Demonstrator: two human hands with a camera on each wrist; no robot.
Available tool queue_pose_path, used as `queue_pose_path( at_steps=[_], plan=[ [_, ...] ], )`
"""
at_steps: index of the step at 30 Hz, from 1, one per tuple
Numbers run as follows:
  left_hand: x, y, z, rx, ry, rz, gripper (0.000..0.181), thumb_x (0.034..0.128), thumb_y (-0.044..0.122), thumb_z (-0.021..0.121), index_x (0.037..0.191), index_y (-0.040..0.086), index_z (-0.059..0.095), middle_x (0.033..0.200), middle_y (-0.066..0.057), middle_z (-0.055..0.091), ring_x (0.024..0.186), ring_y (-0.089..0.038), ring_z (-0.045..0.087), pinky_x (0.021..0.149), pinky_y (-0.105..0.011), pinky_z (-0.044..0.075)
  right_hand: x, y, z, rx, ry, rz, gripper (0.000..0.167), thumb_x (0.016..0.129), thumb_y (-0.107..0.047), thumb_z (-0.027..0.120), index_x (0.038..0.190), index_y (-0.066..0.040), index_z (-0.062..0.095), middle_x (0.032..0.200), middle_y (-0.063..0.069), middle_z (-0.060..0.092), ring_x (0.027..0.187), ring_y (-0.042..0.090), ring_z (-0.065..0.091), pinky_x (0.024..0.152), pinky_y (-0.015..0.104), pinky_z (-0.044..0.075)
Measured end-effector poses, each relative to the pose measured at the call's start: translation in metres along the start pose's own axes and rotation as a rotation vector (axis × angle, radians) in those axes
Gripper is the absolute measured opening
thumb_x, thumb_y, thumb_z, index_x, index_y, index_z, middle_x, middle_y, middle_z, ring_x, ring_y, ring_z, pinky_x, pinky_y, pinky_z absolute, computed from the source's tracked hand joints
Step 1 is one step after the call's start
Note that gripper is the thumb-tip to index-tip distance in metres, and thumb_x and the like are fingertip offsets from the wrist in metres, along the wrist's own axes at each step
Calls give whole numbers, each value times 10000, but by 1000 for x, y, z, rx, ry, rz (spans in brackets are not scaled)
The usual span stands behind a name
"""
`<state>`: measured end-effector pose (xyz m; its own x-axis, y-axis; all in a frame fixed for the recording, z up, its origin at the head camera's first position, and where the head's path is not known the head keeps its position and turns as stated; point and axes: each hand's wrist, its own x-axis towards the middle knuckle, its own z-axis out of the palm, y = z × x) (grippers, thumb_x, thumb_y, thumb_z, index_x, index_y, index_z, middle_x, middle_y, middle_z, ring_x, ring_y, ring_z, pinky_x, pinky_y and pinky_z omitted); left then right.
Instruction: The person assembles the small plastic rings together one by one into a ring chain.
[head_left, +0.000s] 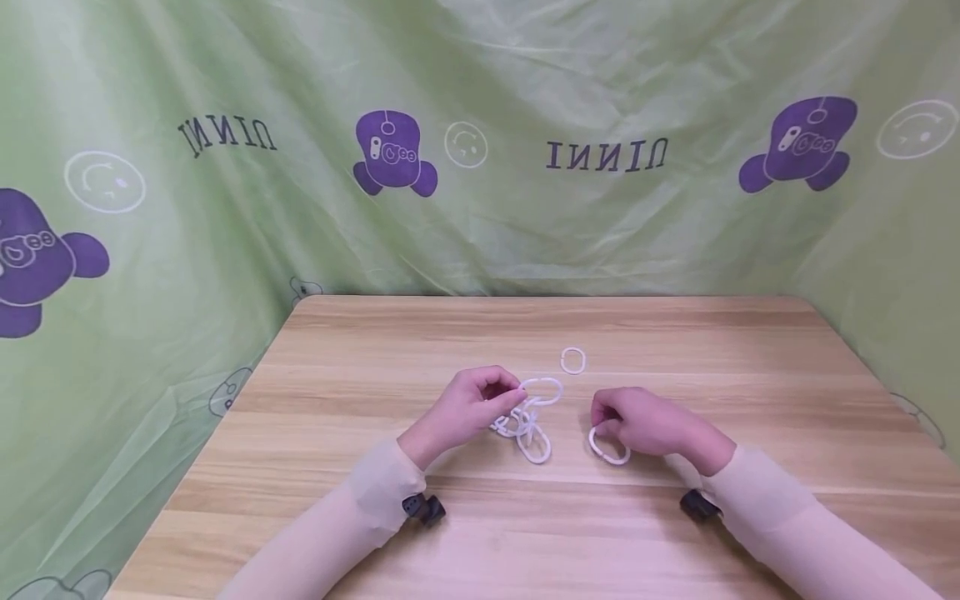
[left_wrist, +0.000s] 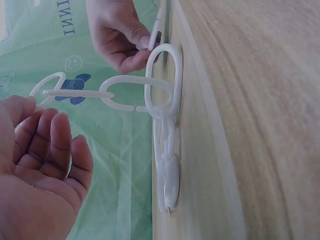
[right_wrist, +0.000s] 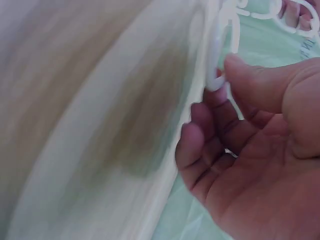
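Note:
My left hand (head_left: 480, 404) pinches one end ring of a chain of white plastic rings (head_left: 535, 446) between thumb and forefinger. In the left wrist view the upper links of the chain (left_wrist: 120, 82) hang across from that hand, and the lower ones pile on the table. To the right, my right hand (head_left: 645, 421) pinches a separate white oval ring (head_left: 609, 460) just over the tabletop, apart from the chain. Small gaps show in some rings. Behind both hands, another loose white ring (head_left: 573, 361) lies flat on the table.
The wood-grain table (head_left: 375, 333) reaches back to a green curtain (head_left: 480, 225) with purple printed figures, which also hangs along both sides. Small black devices sit at the left wrist (head_left: 425, 509) and the right wrist (head_left: 699, 505).

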<state>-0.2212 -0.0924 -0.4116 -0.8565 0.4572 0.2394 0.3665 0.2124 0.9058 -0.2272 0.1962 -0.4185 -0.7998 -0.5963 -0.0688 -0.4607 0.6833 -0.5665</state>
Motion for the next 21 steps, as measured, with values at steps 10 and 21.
queue_pose_path(
  at_steps=[10, 21],
  plan=[
    [2, 1, -1, 36, 6, 17, 88, 933, 153, 686, 935, 67, 703, 781, 2, 642, 682, -112, 560, 598, -222, 471, -6, -28, -17, 157, 171, -77, 76, 939, -108, 652, 958, -165, 697, 869, -17, 645, 799, 124, 568, 704, 288, 488],
    [-1, 7, 5, 77, -40, 93, 42, 925, 125, 692, 916, 86, 705, 806, 27, 659, 733, -169, 596, 665, -305, 518, -7, -57, -20, 358, 375, -1, 73, 934, -179, 682, 984, -128, 699, 843, 5, 653, 685, 199, 552, 565, 288, 460]
  ],
)
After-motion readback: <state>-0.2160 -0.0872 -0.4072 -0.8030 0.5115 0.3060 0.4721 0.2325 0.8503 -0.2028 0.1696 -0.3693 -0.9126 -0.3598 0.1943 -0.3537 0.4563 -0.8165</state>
